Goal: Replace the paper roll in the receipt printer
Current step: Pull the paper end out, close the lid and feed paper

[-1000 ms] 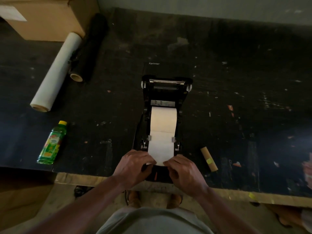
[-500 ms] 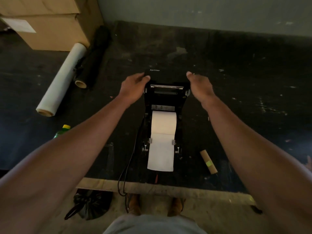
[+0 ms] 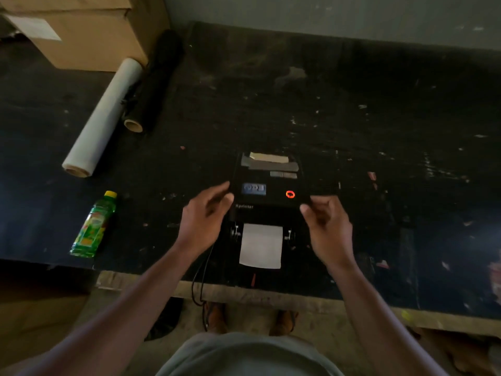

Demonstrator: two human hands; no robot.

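The black receipt printer (image 3: 271, 210) stands near the table's front edge. Its lid (image 3: 268, 185) is tilted down over the paper bay, with a blue label and a glowing red ring on top. A white paper strip (image 3: 261, 245) runs out of the front, below the lid. My left hand (image 3: 206, 221) holds the lid's left edge with its fingertips. My right hand (image 3: 325, 226) holds the lid's right corner. The paper roll inside is hidden under the lid.
A green drink bottle (image 3: 93, 226) lies at the left. Further back are a white film roll (image 3: 104, 118), a black roll (image 3: 154, 85) and a cardboard box (image 3: 89, 31). A black cable (image 3: 202, 275) hangs over the table's front edge (image 3: 352, 302).
Both hands left the paper's end, reached to the raised lid at the back and have swung it forward and down over the roll. The cardboard core at the right is now hidden.
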